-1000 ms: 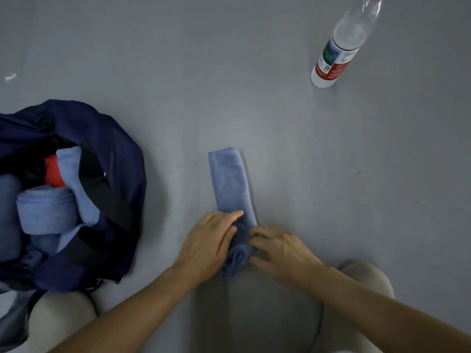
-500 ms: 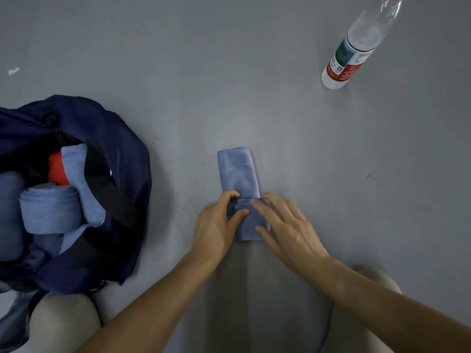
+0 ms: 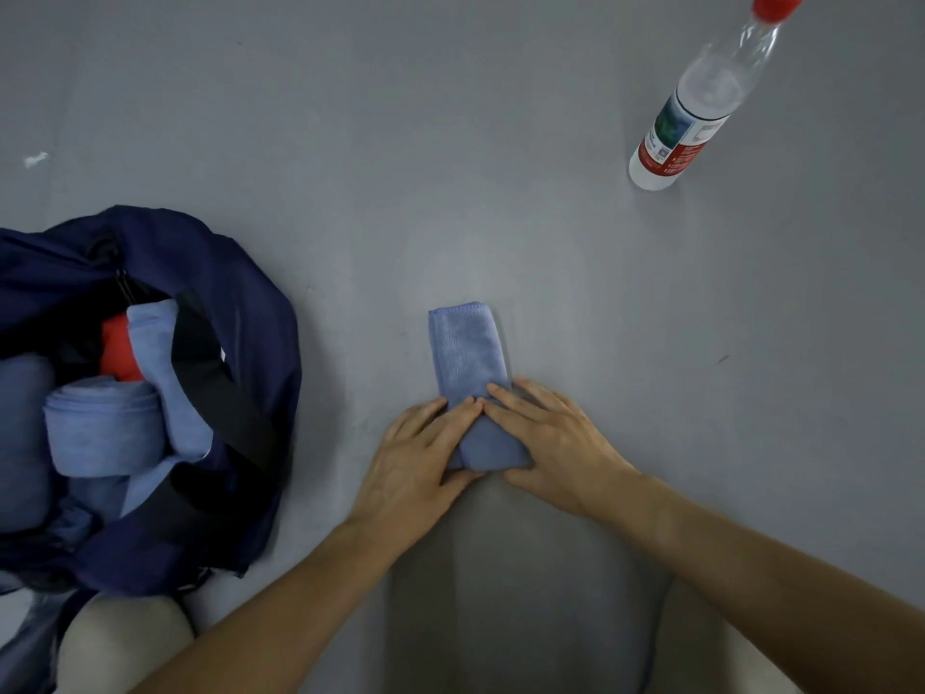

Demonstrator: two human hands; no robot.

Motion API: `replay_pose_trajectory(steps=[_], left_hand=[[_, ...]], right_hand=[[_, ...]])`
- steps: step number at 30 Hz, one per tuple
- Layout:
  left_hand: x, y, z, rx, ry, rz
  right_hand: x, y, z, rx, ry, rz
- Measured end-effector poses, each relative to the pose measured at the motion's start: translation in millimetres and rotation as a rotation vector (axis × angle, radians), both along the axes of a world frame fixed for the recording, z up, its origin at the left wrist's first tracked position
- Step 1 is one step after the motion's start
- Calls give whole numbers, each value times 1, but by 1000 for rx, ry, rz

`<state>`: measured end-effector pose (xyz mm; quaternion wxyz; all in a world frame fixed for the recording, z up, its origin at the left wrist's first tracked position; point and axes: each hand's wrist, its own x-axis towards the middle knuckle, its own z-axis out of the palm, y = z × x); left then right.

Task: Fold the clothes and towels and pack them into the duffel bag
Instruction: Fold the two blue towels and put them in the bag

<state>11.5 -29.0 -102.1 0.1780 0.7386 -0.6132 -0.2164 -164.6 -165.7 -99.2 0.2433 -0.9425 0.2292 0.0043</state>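
The blue towel [image 3: 465, 348] lies on the grey floor [image 3: 350, 142] straight ahead of the person. It is folded into a narrow strip whose near end is wound into a fat roll, and the flat remainder runs away to a stitched, squared hem. The left hand [image 3: 418, 458] and right hand [image 3: 558, 443] both grip that roll, fingers arched over its top with fingertips meeting at the middle and thumbs tucked against its near side. The step appears to be rolling the strip up. To do it well, both hands should push forward evenly so neither edge runs ahead and the roll does not cone, pressing down firmly while the free tail lies flat. The cloth looks like soft, nappy microfibre, likely to spring open unless the hem ends up trapped underneath. Well apart to the left, the navy duffel bag [image 3: 240, 313] sags open, thin and faintly glossy like nylon, with a black strap [image 3: 220, 393] across its mouth. Inside sit rolled towels [image 3: 102, 423] of the same blue and a red item [image 3: 120, 348]. A clear plastic water bottle [image 3: 690, 112] with a red cap is far off to the right.
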Motion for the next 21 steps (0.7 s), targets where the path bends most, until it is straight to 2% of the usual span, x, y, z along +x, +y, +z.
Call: replay_pose_trajectory(steps=[2,5,8,10,11,14,17,19,21], left_hand=[[2,-10,13,62,119,100],[5,-17,22,166,268,177],[4,-21,25,258,377,277],[2,-27,24,291,416,374],[0,-32,24,293,420,416],[-8,-44,24,279,410,529],[-19,-46,26,241,414,665],[-21,-44,25,188,431,782],[-18,-44,22,184,487,867]], right_hand=[[5,-4,12,228,-17,-159],[9,-12,26,543,64,-330],[12,-9,27,577,44,-446],[16,-3,30,448,-6,-476],[17,0,30,310,-54,-440],[17,1,27,-149,-175,-151],[13,1,14,-272,-42,28],[14,2,5,-294,43,10],[21,3,3,-334,34,-22]])
